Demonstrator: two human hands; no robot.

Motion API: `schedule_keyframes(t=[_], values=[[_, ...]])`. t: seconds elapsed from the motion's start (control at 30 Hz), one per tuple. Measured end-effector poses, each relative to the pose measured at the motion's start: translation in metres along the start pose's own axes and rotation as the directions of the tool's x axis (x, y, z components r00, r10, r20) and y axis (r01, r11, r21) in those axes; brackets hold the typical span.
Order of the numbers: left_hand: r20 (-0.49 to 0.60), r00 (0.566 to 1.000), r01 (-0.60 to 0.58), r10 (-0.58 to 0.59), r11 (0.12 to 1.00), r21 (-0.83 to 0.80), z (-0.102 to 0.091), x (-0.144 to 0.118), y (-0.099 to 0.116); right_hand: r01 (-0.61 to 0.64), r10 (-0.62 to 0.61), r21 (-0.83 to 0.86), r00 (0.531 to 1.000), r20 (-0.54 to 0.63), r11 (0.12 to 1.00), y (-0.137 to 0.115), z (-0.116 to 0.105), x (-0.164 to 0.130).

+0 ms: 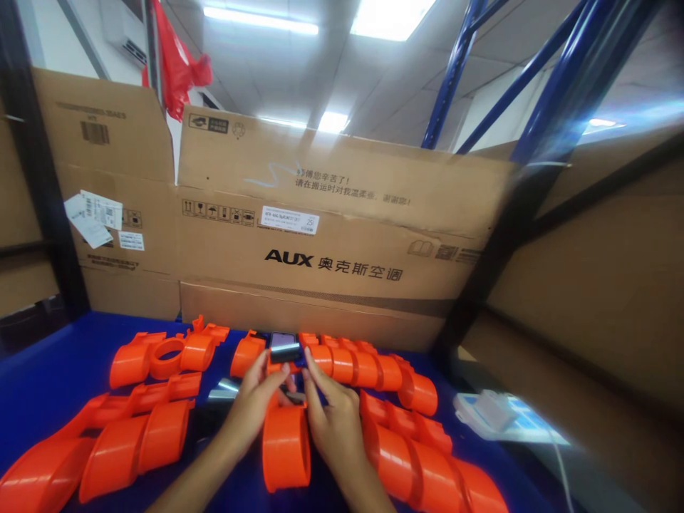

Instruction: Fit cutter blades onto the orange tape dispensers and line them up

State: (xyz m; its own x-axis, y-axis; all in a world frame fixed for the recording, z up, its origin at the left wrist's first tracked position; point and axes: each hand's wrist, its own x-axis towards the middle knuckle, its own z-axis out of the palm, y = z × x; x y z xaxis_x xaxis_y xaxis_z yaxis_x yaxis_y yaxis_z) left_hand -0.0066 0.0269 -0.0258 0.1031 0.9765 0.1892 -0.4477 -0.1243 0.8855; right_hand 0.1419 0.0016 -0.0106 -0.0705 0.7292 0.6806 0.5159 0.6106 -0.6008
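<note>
Between my two hands is a small piece with a shiny silver, rounded surface (285, 351) and dark edges; its exact kind I cannot make out. The fingertips of my left hand (255, 393) close on its left side. My right hand (335, 407) pinches it from the right, fingers pointing away from me. Just below and between the wrists stands an orange plastic ring-shaped part (284, 449), with a dark piece at its top. Another silver piece (224, 390) lies left of my left hand, partly hidden by it.
Rows of orange ring-shaped parts (115, 452) stand on the blue surface (32, 370) left, right and behind my hands. A white power strip (507, 417) with a cable lies at right. Cardboard panels (342, 249) wall the back, beside dark posts (481, 263).
</note>
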Motion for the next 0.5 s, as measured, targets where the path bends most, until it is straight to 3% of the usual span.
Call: schedule_keyframes(t=[0.3,0.5], values=[[-0.037,0.997,0.056,-0.061,0.988,-0.141,0.006,-0.002,0.007,-0.124,0.118,0.141,0.991,0.056,0.982,-0.007,-0.004,0.003],[0.055,0.979,0.201,-0.195,0.97,-0.136,0.009,-0.009,0.013,-0.331,0.383,0.466,0.923,-0.019,0.821,-0.012,-0.012,0.013]])
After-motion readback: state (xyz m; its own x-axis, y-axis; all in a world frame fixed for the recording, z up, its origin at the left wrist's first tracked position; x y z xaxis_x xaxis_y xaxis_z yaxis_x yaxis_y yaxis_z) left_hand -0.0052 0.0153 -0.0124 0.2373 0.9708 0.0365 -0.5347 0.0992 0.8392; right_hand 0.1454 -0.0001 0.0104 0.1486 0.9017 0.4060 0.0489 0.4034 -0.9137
